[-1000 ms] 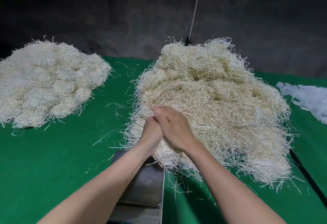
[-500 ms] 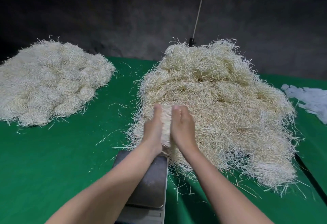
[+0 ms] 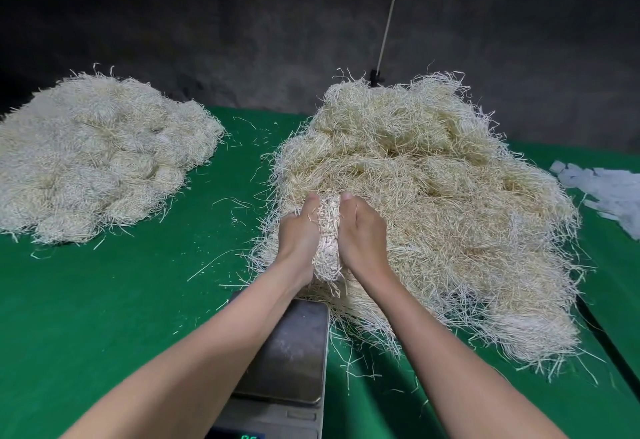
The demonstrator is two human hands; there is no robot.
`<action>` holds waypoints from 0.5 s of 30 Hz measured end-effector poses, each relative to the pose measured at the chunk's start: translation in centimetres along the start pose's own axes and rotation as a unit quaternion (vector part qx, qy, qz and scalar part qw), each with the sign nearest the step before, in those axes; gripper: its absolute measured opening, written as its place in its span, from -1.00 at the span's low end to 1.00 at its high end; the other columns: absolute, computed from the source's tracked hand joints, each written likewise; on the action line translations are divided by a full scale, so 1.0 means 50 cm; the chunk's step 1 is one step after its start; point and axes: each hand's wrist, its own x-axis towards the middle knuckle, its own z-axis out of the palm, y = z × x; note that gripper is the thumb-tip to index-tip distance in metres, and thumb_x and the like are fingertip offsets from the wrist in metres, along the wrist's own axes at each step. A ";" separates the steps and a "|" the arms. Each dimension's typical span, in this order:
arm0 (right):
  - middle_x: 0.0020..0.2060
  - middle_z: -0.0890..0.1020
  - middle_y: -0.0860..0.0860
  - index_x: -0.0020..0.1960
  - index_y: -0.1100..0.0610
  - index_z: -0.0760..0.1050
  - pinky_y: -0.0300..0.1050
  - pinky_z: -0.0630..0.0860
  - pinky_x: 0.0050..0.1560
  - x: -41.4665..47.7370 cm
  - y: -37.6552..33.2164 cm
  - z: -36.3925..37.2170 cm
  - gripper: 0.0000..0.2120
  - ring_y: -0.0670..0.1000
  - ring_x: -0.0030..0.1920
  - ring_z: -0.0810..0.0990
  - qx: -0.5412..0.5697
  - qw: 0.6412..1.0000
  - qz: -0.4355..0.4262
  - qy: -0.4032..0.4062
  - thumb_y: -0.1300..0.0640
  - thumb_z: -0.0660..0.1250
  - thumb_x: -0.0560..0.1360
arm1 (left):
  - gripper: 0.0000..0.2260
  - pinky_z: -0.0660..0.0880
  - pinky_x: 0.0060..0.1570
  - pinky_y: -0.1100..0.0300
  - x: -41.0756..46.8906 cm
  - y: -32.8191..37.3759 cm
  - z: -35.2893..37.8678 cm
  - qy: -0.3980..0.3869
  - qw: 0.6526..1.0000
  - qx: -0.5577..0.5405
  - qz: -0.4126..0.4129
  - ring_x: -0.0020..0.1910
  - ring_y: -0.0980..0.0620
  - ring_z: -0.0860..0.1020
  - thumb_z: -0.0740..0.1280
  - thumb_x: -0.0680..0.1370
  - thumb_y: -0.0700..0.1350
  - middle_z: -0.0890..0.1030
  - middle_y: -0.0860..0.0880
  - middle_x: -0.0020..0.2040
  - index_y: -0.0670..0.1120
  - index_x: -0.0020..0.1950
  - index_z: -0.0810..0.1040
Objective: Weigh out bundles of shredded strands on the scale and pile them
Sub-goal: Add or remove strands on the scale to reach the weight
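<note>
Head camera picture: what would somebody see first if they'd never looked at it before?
The big shaggy heap of pale strands, right of centre on the green table cover, grabs the eye first. Just in front of it, the left hand and right hand squeeze a bundle between them, above the metal scale. A second, lumpier pile sits at the far left.

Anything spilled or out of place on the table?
Loose strands lie scattered on the green cloth between the left pile and right pile and beside the scale. Nothing else stands out.
</note>
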 end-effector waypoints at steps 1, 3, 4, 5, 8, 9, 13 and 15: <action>-0.53 0.27 -0.13 -0.41 -0.03 0.18 -0.23 0.08 -0.44 0.001 -0.002 -0.002 -0.57 -0.15 -0.51 0.30 0.005 1.000 0.004 -0.001 0.05 0.06 0.64 | -0.61 0.28 0.21 0.05 0.002 0.001 0.000 -0.007 1.000 -0.006 -0.003 -0.05 0.12 0.36 0.20 0.57 0.20 0.35 0.08 -0.08 -0.11 0.15 0.44; -0.52 0.27 -0.12 -0.41 -0.02 0.17 -0.14 0.12 -0.39 0.001 -0.010 -0.002 -0.57 -0.15 -0.49 0.23 0.013 1.000 0.007 0.000 0.05 0.06 0.64 | -0.73 0.33 0.14 0.08 -0.003 0.011 0.001 -0.020 1.000 -0.021 0.003 -0.18 0.14 0.38 0.22 0.57 0.20 0.35 0.10 -0.20 0.02 -0.13 0.38; -0.52 0.26 -0.12 -0.41 -0.02 0.17 -0.12 0.12 -0.39 0.003 -0.014 -0.003 -0.57 -0.14 -0.48 0.22 0.012 1.000 0.005 0.002 0.05 0.06 0.64 | -0.74 0.31 0.14 0.08 -0.001 0.013 0.000 -0.028 0.999 -0.030 0.003 -0.09 0.10 0.43 0.22 0.56 0.20 0.40 0.10 -0.16 0.02 -0.11 0.40; -0.52 0.26 -0.12 -0.41 -0.02 0.16 -0.12 0.11 -0.39 0.003 -0.016 -0.004 -0.57 -0.13 -0.48 0.21 0.013 1.000 0.003 0.004 0.05 0.06 0.64 | -0.70 0.28 0.18 0.05 0.001 0.011 -0.003 -0.030 0.999 -0.032 0.003 0.06 0.04 0.45 0.23 0.55 0.21 0.47 0.08 -0.02 -0.01 0.04 0.46; -0.51 0.25 -0.13 -0.41 -0.02 0.17 -0.13 0.12 -0.39 0.006 -0.020 -0.001 -0.57 -0.13 -0.47 0.19 0.031 0.999 0.001 0.011 0.03 0.05 0.64 | -0.47 0.20 0.26 0.03 0.008 0.020 -0.003 -0.013 0.999 -0.034 0.019 0.08 0.04 0.43 0.23 0.55 0.21 0.49 0.00 0.15 -0.13 0.36 0.36; -0.51 0.25 -0.12 -0.40 -0.02 0.17 -0.13 0.13 -0.39 0.008 -0.022 0.000 -0.57 -0.13 -0.47 0.20 0.036 0.999 0.002 0.012 0.03 0.05 0.64 | -0.49 0.19 0.32 0.01 0.012 0.022 -0.003 -0.013 0.999 -0.029 0.026 0.10 0.04 0.45 0.24 0.55 0.21 0.49 -0.01 0.15 -0.12 0.33 0.38; -0.49 0.28 -0.11 -0.39 -0.01 0.19 -0.14 0.17 -0.39 0.004 -0.032 0.006 -0.60 -0.14 -0.46 0.23 0.030 0.999 -0.011 0.006 0.01 0.05 0.64 | -0.35 0.20 0.40 -0.17 -0.002 0.046 0.002 -0.028 0.998 -0.052 0.031 0.42 -0.22 0.30 0.25 0.54 0.19 0.29 -0.24 0.46 -0.18 0.48 0.24; -0.49 0.30 -0.10 -0.38 0.01 0.22 -0.16 0.17 -0.40 0.011 -0.035 0.004 -0.60 -0.15 -0.47 0.22 0.009 1.000 -0.013 0.004 0.00 0.06 0.63 | -0.37 0.26 0.36 -0.22 -0.007 0.046 0.005 -0.034 0.997 -0.066 0.038 0.40 -0.30 0.29 0.23 0.56 0.18 0.26 -0.33 0.44 -0.23 0.46 0.26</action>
